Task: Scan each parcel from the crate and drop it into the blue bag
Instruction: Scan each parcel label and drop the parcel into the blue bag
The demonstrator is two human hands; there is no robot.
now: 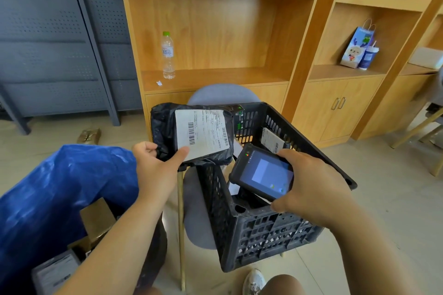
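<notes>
My left hand (157,165) pinches the lower left corner of a black plastic parcel (165,127), its white barcode label facing me, above the crate's left rim. My right hand (309,184) grips a black handheld scanner (262,171) with a lit screen, held over the crate just right of the parcel. The black slotted crate (268,230) sits tilted on a grey chair (199,211), and more labelled parcels (269,139) lie inside it. The blue bag (60,187) stands open at the lower left, with cardboard boxes (96,220) and a grey parcel (54,273) in it.
Wooden shelving fills the back wall, with a water bottle (167,55) on one shelf and a paper gift bag (357,48) with a cup on another. A dark metal rack (60,43) stands at the left. A small brown package (88,135) lies on the tiled floor. My shoe (254,282) shows below.
</notes>
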